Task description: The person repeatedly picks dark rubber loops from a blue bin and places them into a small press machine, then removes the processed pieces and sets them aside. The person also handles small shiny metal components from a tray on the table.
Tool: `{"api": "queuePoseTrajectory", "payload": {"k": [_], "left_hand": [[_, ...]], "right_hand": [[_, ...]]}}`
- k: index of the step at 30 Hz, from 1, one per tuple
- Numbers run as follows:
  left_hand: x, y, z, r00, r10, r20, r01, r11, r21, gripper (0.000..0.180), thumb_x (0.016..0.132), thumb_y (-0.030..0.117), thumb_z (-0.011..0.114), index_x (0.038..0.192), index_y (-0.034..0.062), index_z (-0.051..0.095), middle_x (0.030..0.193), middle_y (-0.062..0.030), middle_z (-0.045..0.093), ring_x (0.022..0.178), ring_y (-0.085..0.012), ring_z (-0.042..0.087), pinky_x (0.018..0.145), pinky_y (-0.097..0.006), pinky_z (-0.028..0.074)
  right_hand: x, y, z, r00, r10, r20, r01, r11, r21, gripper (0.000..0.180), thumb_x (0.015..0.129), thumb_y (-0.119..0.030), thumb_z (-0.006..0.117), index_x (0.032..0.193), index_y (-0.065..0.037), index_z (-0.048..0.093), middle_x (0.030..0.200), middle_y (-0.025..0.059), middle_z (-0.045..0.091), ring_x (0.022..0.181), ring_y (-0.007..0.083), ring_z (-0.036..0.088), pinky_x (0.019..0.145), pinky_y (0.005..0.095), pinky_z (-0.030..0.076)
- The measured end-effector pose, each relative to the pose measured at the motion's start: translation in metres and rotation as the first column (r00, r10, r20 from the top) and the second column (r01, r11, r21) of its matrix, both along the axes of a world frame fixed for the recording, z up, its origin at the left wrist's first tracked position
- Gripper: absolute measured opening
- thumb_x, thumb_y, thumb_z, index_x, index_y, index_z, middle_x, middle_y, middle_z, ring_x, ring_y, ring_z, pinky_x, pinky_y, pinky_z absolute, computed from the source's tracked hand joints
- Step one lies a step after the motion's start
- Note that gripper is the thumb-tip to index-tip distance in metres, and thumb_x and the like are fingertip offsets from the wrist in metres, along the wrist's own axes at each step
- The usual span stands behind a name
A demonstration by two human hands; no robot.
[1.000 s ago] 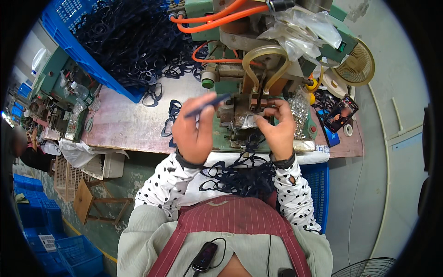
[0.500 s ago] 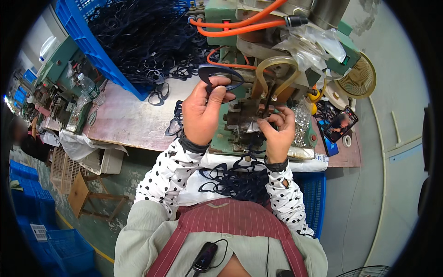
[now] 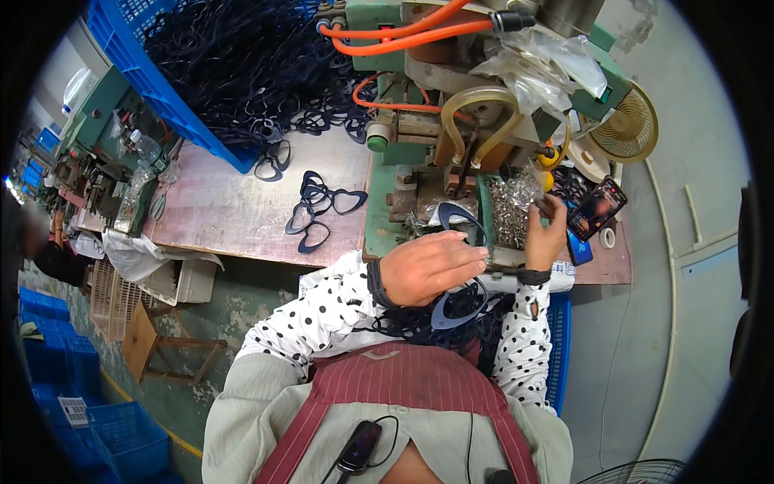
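Observation:
My left hand [image 3: 431,270] is closed on a dark blue eyeglass frame front [image 3: 450,316], held upright in front of the green bench machine [image 3: 385,222]. One rim shows above the fingers and the other below; the hand covers the middle. My right hand [image 3: 548,234] is at the right end of the machine, fingertips pinched beside a tray of small shiny metal parts [image 3: 508,214]. Whatever those fingertips hold is too small to make out. More dark frame fronts [image 3: 314,198] lie on the table left of the machine. Others are heaped in my lap [image 3: 395,324].
A blue crate [image 3: 153,89] heaped with dark frame fronts stands at the back left. Orange hoses [image 3: 403,42] and a bent yellowish tube [image 3: 484,95] hang around the machine. On the right are a phone [image 3: 597,208], a tape roll [image 3: 606,238] and a small fan [image 3: 627,125].
My left hand has come down and right, and a frame front now lies on the table near its former place. My right hand has left the machine's fixture for the metal parts.

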State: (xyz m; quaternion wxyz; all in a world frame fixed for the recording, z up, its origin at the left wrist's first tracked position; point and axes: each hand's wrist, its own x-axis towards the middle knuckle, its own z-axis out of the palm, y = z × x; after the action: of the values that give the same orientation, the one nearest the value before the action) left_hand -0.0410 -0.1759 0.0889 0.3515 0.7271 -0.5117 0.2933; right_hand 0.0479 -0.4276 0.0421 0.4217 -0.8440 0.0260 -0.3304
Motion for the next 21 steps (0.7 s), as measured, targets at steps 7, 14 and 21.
{"api": "queuePoseTrajectory", "payload": {"k": [7, 14, 21], "left_hand": [[0.001, -0.001, -0.006, 0.998, -0.034, -0.061, 0.033, 0.999, -0.019, 0.044, 0.077, -0.002, 0.058, 0.121, -0.0036, 0.059, 0.124, -0.0206, 0.061, 0.111, -0.0316, 0.061, 0.101, -0.049, 0.045], [-0.002, 0.0, -0.005, 0.999, 0.012, -0.048, -0.012, 1.0, 0.003, 0.045, 0.077, -0.004, 0.057, 0.121, -0.0019, 0.06, 0.124, -0.0192, 0.061, 0.112, -0.0313, 0.061, 0.103, -0.05, 0.044], [-0.032, 0.007, -0.026, 0.934, 0.356, 0.014, -0.354, 0.932, -0.078, 0.05, 0.072, 0.005, 0.069, 0.121, 0.0141, 0.064, 0.129, -0.011, 0.059, 0.112, -0.0285, 0.058, 0.099, -0.048, 0.042]], "right_hand": [[-0.022, -0.031, -0.005, 0.957, 0.014, -0.29, -0.055, 0.989, -0.134, 0.026, 0.081, -0.016, 0.071, 0.102, -0.001, 0.065, 0.095, 0.0186, 0.069, 0.087, 0.0294, 0.068, 0.076, 0.035, 0.053], [-0.01, -0.025, -0.041, 0.941, -0.075, -0.33, -0.089, 0.886, -0.456, 0.024, 0.077, -0.025, 0.073, 0.089, -0.005, 0.065, 0.093, 0.0181, 0.063, 0.085, 0.0383, 0.062, 0.073, 0.0476, 0.049], [-0.012, -0.019, -0.039, 0.972, -0.042, -0.231, -0.072, 0.882, -0.466, 0.02, 0.08, -0.024, 0.073, 0.09, -0.008, 0.067, 0.091, 0.0124, 0.064, 0.088, 0.0343, 0.06, 0.073, 0.0441, 0.047]]}}
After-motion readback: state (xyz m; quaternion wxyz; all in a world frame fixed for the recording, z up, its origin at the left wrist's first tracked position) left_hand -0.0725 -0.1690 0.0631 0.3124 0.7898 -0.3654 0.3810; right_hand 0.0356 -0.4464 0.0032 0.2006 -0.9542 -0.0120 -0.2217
